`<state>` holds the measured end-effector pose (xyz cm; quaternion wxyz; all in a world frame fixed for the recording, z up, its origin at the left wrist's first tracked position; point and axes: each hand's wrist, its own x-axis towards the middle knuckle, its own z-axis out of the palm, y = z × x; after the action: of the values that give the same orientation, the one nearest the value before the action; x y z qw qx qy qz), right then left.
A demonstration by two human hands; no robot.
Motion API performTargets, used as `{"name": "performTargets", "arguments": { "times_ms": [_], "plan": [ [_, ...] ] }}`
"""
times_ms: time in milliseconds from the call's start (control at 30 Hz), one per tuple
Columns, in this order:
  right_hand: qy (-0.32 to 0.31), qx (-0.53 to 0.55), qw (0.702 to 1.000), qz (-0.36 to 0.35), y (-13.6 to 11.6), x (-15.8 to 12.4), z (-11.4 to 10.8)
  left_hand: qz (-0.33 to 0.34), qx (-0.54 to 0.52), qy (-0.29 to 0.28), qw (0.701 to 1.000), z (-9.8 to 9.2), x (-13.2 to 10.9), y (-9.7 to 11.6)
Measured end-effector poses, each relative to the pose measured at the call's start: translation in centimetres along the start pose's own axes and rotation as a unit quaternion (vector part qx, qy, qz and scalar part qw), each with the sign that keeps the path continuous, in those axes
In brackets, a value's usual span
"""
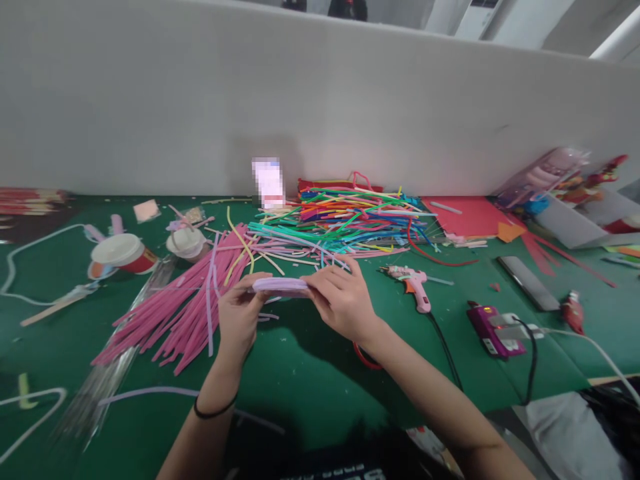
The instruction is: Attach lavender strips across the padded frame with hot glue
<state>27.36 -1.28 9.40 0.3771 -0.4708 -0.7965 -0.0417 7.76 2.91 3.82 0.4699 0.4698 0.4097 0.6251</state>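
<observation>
A flat lilac piece [281, 285] is held level above the green table, between both hands. My left hand [240, 312] pinches its left end between thumb and fingers, and a dark band circles that wrist. The fingers of my right hand [344, 300] close on its right end. Pink fuzzy stems [193, 303] lie fanned out beside my left hand. Beyond the hands is a pile of multicoloured stems [345, 213]. One lilac stem [155, 391] runs along the table near my left forearm.
A pink glue gun [416, 283] lies right of my right hand, its black cord trailing forward. Farther right are a purple power strip [493, 331] and a dark phone [527, 283]. Two cups, one a lidded paper cup [123, 253], stand at left. A lit screen [269, 182] leans on the grey partition [200, 100].
</observation>
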Motion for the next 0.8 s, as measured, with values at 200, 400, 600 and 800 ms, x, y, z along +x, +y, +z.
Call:
{"name": "performTargets", "arguments": {
  "times_ms": [200, 400, 600, 800],
  "plan": [
    [0.003, 0.0, 1.0, 0.007, -0.9, 0.0, 0.1, 0.001, 0.008, -0.027, 1.0, 0.2, -0.1, 1.0],
    [0.001, 0.006, 1.0, -0.004, 0.1, 0.5, -0.5, -0.133, 0.017, -0.056, 0.989, -0.3, 0.0, 1.4],
    [0.106, 0.051, 0.986, 0.117, 1.9, 0.0, -2.7, -0.23, -0.135, 0.019, 0.964, 1.4, 0.3, 0.1],
    [0.225, 0.143, 0.939, 0.219, 2.5, -2.8, -2.7, -0.298, -0.205, 0.066, 0.93, 1.5, 0.6, -0.6]
  ]
}}
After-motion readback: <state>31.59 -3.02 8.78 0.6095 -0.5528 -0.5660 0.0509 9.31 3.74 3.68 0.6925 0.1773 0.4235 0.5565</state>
